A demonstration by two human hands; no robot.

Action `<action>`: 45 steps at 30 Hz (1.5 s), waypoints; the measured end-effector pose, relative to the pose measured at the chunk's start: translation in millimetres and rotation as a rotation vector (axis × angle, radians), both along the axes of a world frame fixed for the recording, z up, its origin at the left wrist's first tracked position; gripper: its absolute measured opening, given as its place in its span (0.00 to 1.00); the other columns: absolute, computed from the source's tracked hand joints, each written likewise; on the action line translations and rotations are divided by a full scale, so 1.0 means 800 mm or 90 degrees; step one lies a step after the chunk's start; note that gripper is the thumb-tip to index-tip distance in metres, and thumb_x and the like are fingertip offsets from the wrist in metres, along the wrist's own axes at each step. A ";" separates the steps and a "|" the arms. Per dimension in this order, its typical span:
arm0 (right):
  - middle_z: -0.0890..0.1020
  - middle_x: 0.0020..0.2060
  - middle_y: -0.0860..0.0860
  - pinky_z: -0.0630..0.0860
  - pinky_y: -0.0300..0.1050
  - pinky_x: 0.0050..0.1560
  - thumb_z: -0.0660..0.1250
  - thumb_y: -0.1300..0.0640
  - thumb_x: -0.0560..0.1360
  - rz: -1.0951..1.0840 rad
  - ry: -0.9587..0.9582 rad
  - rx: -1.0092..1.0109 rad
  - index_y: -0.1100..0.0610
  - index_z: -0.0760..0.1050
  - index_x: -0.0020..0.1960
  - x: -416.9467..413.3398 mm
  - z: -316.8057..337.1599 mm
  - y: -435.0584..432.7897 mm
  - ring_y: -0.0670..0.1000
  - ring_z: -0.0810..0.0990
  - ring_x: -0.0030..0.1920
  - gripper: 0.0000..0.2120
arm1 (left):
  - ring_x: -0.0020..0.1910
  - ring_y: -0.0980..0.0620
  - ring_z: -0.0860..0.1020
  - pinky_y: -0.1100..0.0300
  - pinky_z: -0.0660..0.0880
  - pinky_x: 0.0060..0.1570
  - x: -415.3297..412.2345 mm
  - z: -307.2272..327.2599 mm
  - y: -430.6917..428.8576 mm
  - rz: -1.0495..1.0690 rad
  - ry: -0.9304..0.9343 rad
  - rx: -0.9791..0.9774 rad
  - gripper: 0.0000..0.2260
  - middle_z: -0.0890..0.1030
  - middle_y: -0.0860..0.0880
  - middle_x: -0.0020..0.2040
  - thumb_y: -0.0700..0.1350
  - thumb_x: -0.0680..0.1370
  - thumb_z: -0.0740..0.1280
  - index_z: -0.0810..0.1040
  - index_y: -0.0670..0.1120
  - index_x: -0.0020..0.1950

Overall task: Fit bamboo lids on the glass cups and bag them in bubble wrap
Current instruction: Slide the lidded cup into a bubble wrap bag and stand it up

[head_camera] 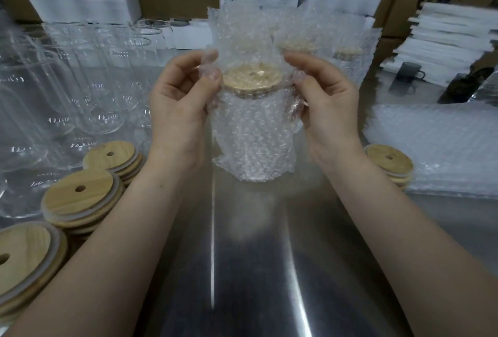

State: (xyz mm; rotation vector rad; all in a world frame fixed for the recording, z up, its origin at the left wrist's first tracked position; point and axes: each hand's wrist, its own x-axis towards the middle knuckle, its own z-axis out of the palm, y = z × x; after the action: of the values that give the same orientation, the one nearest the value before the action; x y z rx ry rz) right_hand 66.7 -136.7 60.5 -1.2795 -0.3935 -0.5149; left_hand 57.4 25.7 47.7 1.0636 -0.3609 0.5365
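Steel bench (256, 256) nearest; spare bamboo lid stacks (78, 196) at 8 o'clock. Centre: lidded glass cup (253, 134) upright inside bubble-wrap bag (242, 29). Left grip (177, 102) and right grip (326, 99) pinch bag walls beside lid. Best: seat cup fully, then fold 12 o'clock flap over lid.

Bubble-wrap bag (253, 132): clear, dotted with bubbles. Bamboo lids (80, 196): pale tan, wood-grained. Table (256, 269): grey brushed steel.

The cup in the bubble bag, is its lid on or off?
On. The wooden lid sits flat on top of the cup, inside the bubble bag.
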 end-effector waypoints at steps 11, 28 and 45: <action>0.76 0.34 0.51 0.65 0.40 0.28 0.57 0.72 0.78 0.138 0.127 0.117 0.52 0.79 0.34 0.008 0.000 -0.003 0.47 0.69 0.30 0.22 | 0.35 0.55 0.74 0.63 0.69 0.40 0.007 -0.007 0.005 -0.180 0.068 -0.070 0.24 0.78 0.52 0.35 0.28 0.78 0.56 0.81 0.50 0.32; 0.76 0.50 0.51 0.72 0.31 0.43 0.64 0.59 0.76 -0.185 -0.025 -0.211 0.55 0.79 0.53 0.004 -0.024 0.006 0.37 0.76 0.42 0.08 | 0.48 0.54 0.82 0.57 0.79 0.47 0.001 -0.012 -0.006 -0.116 0.185 -0.061 0.06 0.85 0.52 0.47 0.44 0.74 0.68 0.84 0.48 0.47; 0.79 0.58 0.49 0.74 0.40 0.62 0.65 0.53 0.74 0.130 0.053 -0.245 0.60 0.69 0.67 -0.005 -0.015 0.016 0.45 0.78 0.61 0.24 | 0.65 0.41 0.77 0.42 0.71 0.67 0.005 -0.032 -0.002 -0.228 0.097 0.144 0.34 0.80 0.42 0.64 0.46 0.67 0.80 0.72 0.46 0.70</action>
State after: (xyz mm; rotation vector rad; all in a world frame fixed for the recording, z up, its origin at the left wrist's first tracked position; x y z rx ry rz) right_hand 62.9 -123.5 48.2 -1.6041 -0.5656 -0.2155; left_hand 61.6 24.1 22.0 1.2163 -0.4726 0.0950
